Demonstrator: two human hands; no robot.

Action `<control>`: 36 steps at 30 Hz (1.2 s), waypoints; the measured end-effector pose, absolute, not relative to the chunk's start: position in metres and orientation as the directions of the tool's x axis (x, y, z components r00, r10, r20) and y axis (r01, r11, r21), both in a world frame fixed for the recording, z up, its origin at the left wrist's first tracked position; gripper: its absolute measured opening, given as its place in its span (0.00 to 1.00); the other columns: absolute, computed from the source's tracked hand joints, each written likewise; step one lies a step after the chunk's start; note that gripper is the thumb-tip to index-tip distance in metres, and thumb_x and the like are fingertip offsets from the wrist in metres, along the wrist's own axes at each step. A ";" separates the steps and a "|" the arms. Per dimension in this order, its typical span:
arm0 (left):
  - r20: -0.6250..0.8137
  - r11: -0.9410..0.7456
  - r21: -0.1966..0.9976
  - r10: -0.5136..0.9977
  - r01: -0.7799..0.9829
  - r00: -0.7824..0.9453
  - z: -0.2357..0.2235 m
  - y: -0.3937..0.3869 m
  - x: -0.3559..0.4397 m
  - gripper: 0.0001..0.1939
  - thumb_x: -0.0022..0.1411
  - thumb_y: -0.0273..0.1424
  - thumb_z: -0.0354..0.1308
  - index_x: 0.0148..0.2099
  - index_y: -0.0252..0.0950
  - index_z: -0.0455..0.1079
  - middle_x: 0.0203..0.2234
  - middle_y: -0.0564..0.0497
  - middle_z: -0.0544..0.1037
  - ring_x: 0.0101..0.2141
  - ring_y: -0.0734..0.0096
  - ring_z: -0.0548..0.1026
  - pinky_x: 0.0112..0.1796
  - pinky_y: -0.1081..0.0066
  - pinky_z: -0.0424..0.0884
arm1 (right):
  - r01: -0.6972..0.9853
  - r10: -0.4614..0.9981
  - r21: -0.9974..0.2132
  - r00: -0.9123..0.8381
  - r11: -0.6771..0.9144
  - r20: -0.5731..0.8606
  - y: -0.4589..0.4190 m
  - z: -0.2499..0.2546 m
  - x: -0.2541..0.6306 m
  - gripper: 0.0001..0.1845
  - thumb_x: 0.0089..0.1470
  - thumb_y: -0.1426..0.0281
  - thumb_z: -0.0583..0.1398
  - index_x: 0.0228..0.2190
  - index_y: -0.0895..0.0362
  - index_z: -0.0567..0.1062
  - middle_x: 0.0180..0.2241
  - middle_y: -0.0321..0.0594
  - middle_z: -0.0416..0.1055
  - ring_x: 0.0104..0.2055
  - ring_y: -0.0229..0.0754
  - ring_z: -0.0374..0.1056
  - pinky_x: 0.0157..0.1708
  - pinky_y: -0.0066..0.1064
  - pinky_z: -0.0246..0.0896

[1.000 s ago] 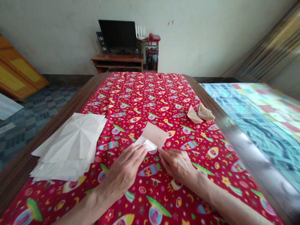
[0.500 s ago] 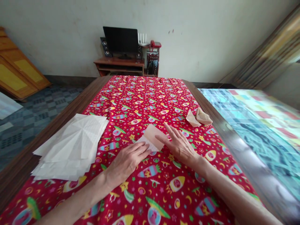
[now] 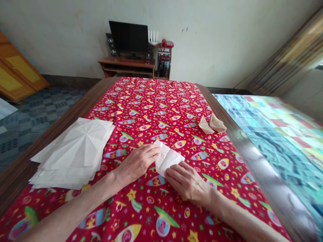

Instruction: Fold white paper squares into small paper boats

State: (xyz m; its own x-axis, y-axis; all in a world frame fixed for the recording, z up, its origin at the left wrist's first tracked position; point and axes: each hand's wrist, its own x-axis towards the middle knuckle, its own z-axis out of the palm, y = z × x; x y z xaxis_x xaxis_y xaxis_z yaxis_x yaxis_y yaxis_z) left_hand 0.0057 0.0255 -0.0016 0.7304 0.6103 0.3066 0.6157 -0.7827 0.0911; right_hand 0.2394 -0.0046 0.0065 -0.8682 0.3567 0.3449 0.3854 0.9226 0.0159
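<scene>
A small folded sheet of white paper (image 3: 166, 156) lies at the middle of the red patterned cloth (image 3: 151, 218). My left hand (image 3: 141, 159) is closed at its left edge, fingertips on the upper left corner. At the lower right edge my right hand (image 3: 186, 179) has its fingers curled over the paper, thumb hidden beneath. A stack of creased paper sheets (image 3: 73, 154) lies to the left of my left arm. Beyond my right hand stand two folded paper shapes (image 3: 217, 123), tan and pointed.
The cloth covers a long table with a dark wooden edge (image 3: 248, 151). Against the far wall a desk (image 3: 126, 62) bears a monitor (image 3: 129, 38), and a red telephone (image 3: 167, 43) sits beside it. A bed with a blue checked cover (image 3: 267, 134) is at the right.
My right hand lifted off, then came back down on the lower right of the paper. The paper has turned, its tan face no longer showing, and white now faces up.
</scene>
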 end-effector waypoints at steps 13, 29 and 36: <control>0.245 -0.742 0.200 0.671 0.640 0.700 -0.012 -0.022 -0.002 0.29 0.60 0.15 0.41 0.63 0.34 0.58 0.59 0.47 0.65 0.60 0.67 0.60 0.58 0.59 0.61 | 0.385 0.696 -0.673 -0.664 0.631 0.272 0.008 0.005 0.245 0.10 0.61 0.68 0.55 0.33 0.58 0.76 0.31 0.39 0.75 0.34 0.36 0.69 0.36 0.26 0.64; 0.335 -0.719 0.335 0.695 0.609 0.636 -0.015 -0.026 0.003 0.25 0.62 0.15 0.42 0.60 0.31 0.60 0.53 0.43 0.70 0.54 0.64 0.65 0.55 0.59 0.67 | 0.756 0.824 -0.337 -0.474 0.561 0.311 0.014 -0.001 0.231 0.16 0.59 0.65 0.57 0.21 0.57 0.68 0.21 0.33 0.63 0.24 0.33 0.57 0.25 0.25 0.45; 0.239 -0.722 0.241 0.692 0.648 0.682 -0.006 -0.029 0.008 0.27 0.60 0.14 0.42 0.61 0.31 0.59 0.55 0.42 0.66 0.56 0.60 0.63 0.56 0.57 0.65 | 0.768 0.800 -0.251 -0.512 0.590 0.313 0.014 0.003 0.229 0.16 0.60 0.66 0.56 0.21 0.57 0.67 0.20 0.33 0.62 0.22 0.33 0.56 0.23 0.26 0.41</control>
